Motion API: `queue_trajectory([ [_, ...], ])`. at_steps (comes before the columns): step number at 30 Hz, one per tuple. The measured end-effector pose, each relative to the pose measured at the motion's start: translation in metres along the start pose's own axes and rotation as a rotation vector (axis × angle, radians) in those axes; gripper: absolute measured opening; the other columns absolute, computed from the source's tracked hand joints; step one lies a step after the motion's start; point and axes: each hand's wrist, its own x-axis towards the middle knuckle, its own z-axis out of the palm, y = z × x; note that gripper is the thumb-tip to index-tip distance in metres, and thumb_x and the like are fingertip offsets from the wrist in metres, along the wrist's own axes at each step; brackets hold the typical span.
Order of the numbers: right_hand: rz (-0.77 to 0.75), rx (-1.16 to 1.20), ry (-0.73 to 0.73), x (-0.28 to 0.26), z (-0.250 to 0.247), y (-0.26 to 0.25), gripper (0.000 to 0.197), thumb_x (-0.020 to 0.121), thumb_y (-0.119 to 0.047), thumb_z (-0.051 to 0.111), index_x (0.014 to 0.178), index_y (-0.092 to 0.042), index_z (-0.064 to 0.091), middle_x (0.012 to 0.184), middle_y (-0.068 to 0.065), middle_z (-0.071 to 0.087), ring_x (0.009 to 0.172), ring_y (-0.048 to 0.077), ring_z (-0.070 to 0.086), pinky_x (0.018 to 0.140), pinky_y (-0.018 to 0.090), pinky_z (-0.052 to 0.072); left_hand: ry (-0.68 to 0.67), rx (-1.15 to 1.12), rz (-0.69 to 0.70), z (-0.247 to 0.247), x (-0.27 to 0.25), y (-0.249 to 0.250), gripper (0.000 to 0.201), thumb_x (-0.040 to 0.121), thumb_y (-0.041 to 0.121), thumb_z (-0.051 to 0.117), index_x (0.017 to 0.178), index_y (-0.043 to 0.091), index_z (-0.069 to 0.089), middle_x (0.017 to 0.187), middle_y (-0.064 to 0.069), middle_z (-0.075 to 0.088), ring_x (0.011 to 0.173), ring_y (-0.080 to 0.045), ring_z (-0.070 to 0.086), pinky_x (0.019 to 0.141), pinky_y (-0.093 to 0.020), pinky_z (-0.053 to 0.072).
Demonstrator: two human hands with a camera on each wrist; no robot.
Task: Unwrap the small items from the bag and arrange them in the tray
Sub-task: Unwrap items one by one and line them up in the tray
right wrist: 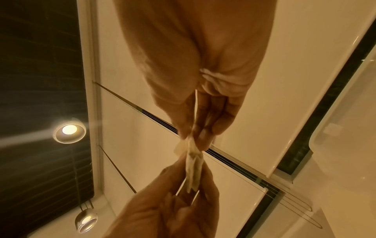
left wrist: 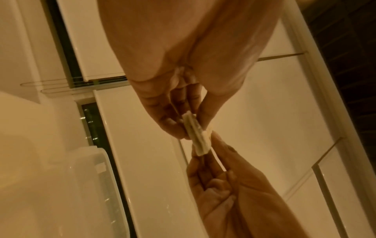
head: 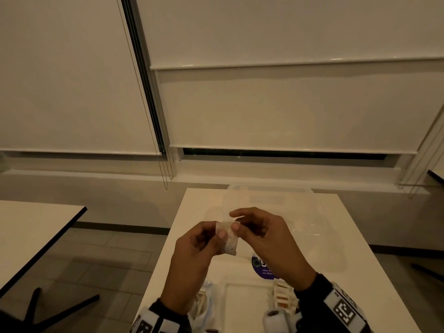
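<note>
You hold the small, pale, speckled wrapped packet above the white desk — your left hand pinching its lower body, your right hand pinching the top edge — its long axis running roughly upright between both sets of fingers.

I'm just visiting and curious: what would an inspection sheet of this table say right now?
Surface: white table, a round purple sticker on it.
Job's things: small wrapped item held above the table; clear plastic container at the far edge; white tray and plastic bag at the near edge.
Clutter: small packets beside the tray.
Grippers: left hand and right hand both pinch the wrapped item.
Cables: blind cords at the window.
Surroundings: lowered blinds, a second table.
</note>
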Motion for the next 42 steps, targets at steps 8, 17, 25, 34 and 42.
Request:
queue_trajectory([
  [8, -0.019, -0.077, -0.017, -0.008, -0.003, 0.001, 0.018, 0.085, -0.028, 0.075, 0.102, -0.028, 0.072, 0.081, -0.005, 0.074, 0.078, 0.015, 0.072, 0.08, 0.029, 0.059, -0.018, 0.156, 0.035, 0.0, -0.002, -0.004, 0.024, 0.089, 0.036, 0.061, 0.096, 0.018, 0.074, 0.086, 0.003, 0.076, 0.085, -0.015, 0.072, 0.077, -0.025, 0.059],
  [17, -0.009, -0.01, 0.087, -0.015, 0.0, 0.001, 0.015, 0.081, -0.028, 0.078, 0.091, -0.021, 0.07, 0.086, -0.008, 0.073, 0.079, 0.016, 0.072, 0.077, 0.027, 0.059, 0.041, 0.037, 0.044, 0.006, 0.001, 0.001, 0.014, 0.093, 0.021, 0.063, 0.102, 0.015, 0.072, 0.093, -0.002, 0.077, 0.091, -0.023, 0.074, 0.08, -0.033, 0.06],
  [25, -0.15, -0.165, 0.197, -0.019, 0.004, 0.005, 0.005, 0.086, -0.02, 0.074, 0.09, -0.022, 0.072, 0.092, -0.015, 0.069, 0.085, 0.01, 0.068, 0.076, 0.02, 0.056, -0.02, 0.143, 0.077, 0.011, 0.003, 0.004, 0.022, 0.093, 0.037, 0.057, 0.098, 0.02, 0.07, 0.087, 0.001, 0.076, 0.084, -0.02, 0.073, 0.077, -0.031, 0.061],
  [34, -0.087, -0.127, 0.045, -0.018, -0.001, 0.005, 0.004, 0.094, -0.017, 0.064, 0.093, -0.021, 0.062, 0.098, -0.01, 0.059, 0.091, 0.012, 0.062, 0.078, 0.021, 0.053, 0.035, 0.289, 0.214, 0.013, 0.003, 0.006, 0.012, 0.092, 0.035, 0.059, 0.092, 0.033, 0.071, 0.082, 0.016, 0.073, 0.086, -0.008, 0.07, 0.075, -0.025, 0.06],
  [42, 0.014, -0.051, -0.032, -0.017, -0.005, 0.005, 0.005, 0.096, -0.02, 0.06, 0.091, -0.022, 0.061, 0.104, -0.007, 0.054, 0.095, 0.009, 0.061, 0.083, 0.02, 0.05, 0.056, 0.277, 0.233, 0.016, 0.007, 0.001, 0.013, 0.093, 0.032, 0.06, 0.093, 0.027, 0.072, 0.083, 0.011, 0.073, 0.082, -0.013, 0.071, 0.073, -0.028, 0.062],
])
